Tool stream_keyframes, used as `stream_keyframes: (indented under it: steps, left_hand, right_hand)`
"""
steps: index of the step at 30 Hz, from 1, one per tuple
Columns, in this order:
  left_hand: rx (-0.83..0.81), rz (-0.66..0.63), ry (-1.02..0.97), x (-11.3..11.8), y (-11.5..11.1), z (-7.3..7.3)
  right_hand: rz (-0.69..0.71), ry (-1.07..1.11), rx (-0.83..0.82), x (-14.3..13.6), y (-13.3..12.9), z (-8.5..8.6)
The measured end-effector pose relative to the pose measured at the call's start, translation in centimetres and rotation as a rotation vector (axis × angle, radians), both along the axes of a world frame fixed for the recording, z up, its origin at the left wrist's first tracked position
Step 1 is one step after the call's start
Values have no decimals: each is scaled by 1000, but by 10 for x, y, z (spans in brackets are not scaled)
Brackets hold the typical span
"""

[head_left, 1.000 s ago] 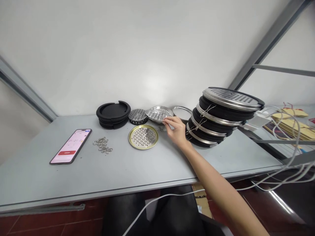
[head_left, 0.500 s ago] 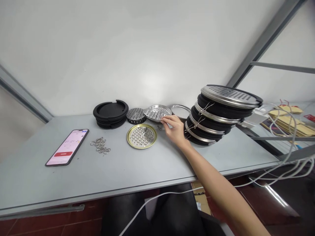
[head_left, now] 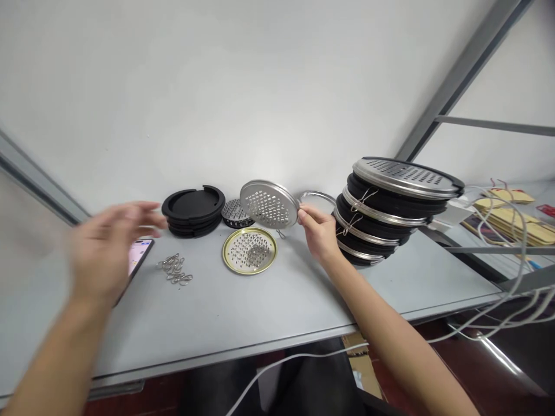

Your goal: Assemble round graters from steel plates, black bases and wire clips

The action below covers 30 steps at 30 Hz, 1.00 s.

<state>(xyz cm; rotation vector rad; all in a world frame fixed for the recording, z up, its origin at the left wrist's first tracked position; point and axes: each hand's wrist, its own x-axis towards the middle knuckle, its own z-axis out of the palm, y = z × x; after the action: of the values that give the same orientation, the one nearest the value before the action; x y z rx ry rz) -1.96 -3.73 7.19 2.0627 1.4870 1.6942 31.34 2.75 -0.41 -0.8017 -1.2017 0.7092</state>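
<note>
The grey table runs beneath everything, with a gold-rimmed disc lying flat near its middle. To the right of that disc leans a tall stack of black rings and silver grater discs, with wire clips along its left side. Behind and left of the gold-rimmed disc sits a lower pile of black rings. Well to its left, the blurred left hand is raised with its fingers loosely spread, nothing visible in them, partly covering a phone. To its right, the right hand pinches the rim of a silver grater disc between closed fingers, tilting it up just behind the gold-rimmed disc. Also behind, to the left, are small dark grater discs. A heap of metal clips lies to the left, and 1 loose clip rests near its right edge.
</note>
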Motion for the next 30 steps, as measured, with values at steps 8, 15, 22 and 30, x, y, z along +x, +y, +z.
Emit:
stream_keyframes:
  steps: [8,15,22,30]
  left_hand:
    - [-116,-323,531,58,45,-67]
    - [-242,-318,470,49,43,-83]
    - [-431,-400,359,44,47,-93]
    - [-472,-402,505,44,44,-98]
  right_hand:
    - [445,239,-383,-5,5,-3]
    - [515,56,-367,-16,4,-16]
    - [729,270,-616,-27,-1,-25]
    - [693,273,-678,-26,-3,-23]
